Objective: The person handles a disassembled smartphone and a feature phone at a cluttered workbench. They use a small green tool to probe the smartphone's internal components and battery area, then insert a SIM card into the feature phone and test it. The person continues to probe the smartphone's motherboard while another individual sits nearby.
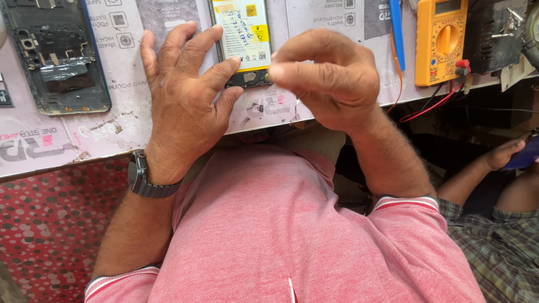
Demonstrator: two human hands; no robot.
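An opened phone (244, 33) with a white and yellow battery showing lies on the printed work mat (112, 123). My left hand (182, 101), a dark watch (140, 177) on its wrist, rests flat on the mat with its fingers spread. The forefinger tip touches the phone's lower left corner. My right hand (331, 78) hovers at the phone's lower right corner, thumb and forefinger pinched together. A tiny dark-green bit shows at the fingertips, too small to identify.
A second opened phone body (56, 56) lies at the far left. An orange multimeter (443, 39) with red leads (432, 104), a blue tool (397, 28) and a black device (494, 33) sit at the right. Another person's hand (505, 154) holds a blue phone.
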